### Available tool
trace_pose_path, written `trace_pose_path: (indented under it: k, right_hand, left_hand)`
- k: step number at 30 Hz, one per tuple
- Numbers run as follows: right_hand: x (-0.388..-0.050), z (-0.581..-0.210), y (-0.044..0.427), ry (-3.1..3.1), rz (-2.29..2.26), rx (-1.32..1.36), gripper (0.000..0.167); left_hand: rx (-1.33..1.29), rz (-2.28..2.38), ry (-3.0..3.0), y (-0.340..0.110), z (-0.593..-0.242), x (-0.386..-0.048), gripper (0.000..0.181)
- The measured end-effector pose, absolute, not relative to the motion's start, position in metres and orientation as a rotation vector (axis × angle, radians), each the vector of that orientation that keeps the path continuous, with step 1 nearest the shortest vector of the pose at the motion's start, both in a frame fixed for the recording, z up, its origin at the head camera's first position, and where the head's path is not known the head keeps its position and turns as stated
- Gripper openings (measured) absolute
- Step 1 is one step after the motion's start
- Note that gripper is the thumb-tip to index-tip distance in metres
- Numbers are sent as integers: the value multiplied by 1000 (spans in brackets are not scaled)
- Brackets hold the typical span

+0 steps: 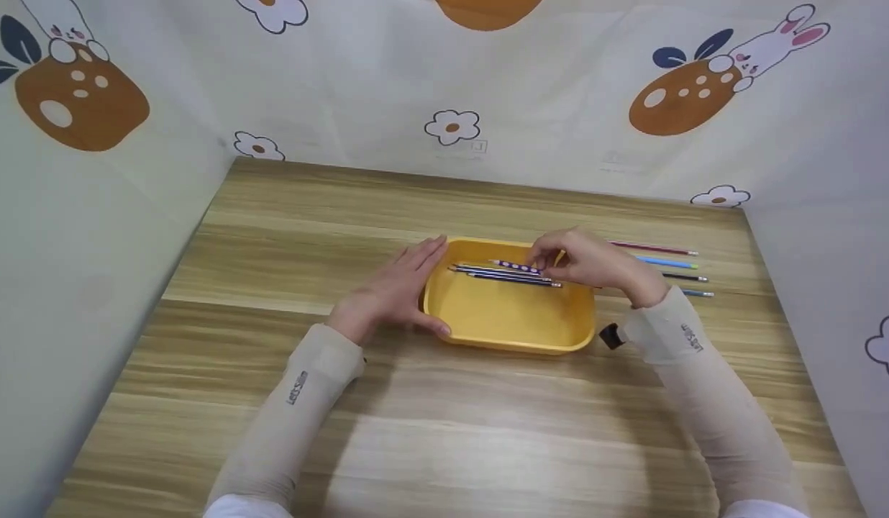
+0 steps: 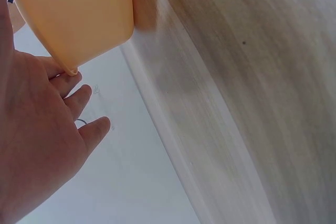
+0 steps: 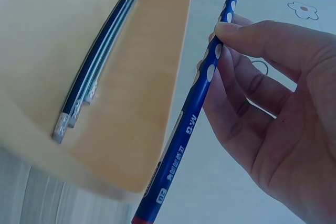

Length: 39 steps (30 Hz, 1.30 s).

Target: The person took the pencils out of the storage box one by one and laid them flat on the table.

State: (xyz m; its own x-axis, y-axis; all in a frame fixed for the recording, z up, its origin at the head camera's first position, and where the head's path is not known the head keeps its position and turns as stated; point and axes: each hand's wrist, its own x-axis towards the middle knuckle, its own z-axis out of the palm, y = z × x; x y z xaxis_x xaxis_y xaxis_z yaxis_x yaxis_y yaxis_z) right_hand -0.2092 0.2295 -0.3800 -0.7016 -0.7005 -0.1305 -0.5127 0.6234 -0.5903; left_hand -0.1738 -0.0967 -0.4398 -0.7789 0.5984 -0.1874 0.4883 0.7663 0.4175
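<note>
A yellow rectangular tray point(image 1: 516, 344) stands on the table, with several dark striped pencils point(image 1: 513, 279) lying side by side in its far half. My right hand point(image 1: 592, 260) pinches a blue pencil with white dimples point(image 3: 181, 124) between thumb and fingers, above the tray's far right part. In the right wrist view its point is up and its red end down. My left hand point(image 1: 394, 291) rests against the tray's left side, thumb at the near corner and fingers along the far corner. In the left wrist view, the fingertips touch the tray's rim point(image 2: 73, 71).
Right of the tray lie several pencils: a dark red one point(image 1: 657, 249), a light blue one point(image 1: 667, 262), a black one point(image 1: 685, 277) and a blue-grey one point(image 1: 696, 293). Printed cloth walls point(image 1: 372, 93) enclose the wooden table point(image 1: 272, 237) at the back and both sides.
</note>
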Motion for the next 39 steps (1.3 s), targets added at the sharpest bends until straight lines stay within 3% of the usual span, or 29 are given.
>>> trace_pose_path:
  k: [39]
  right_hand:
    - [-181, -392, 330, 2717, -849, -807, 21]
  left_hand:
    - [870, 405, 2678, -98, -440, -174, 141]
